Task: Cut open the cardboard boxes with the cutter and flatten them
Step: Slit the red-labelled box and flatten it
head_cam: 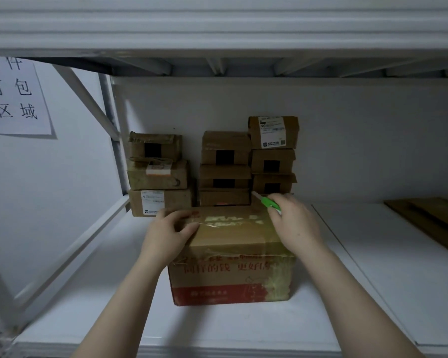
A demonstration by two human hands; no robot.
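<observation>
I see a white shelf (373, 280) with a second shelf board above it. On it, near to me and in the middle, stands the large cardboard box (233, 275). It is closed, with clear tape over the top and red print on the near side.

Behind it, against the far wall, there are three stacks of small boxes: the left stack (158, 177), the middle stack (224, 166) and the right stack (273, 153), which is the highest. At the far right some flat cardboard (429, 218) lies on the shelf. On the left wall hangs a paper sign (16, 99) with black characters.

My left hand (168, 233) rests on the left part of the box top. The fingers are bent and press on the tape, and the grip holds nothing.

My right hand (295, 223) is over the far right corner of the box top. Its grip is closed around the green cutter (269, 202), whose pale tip points to the far left, toward the small boxes. I cannot tell if the tip touches the box.
</observation>
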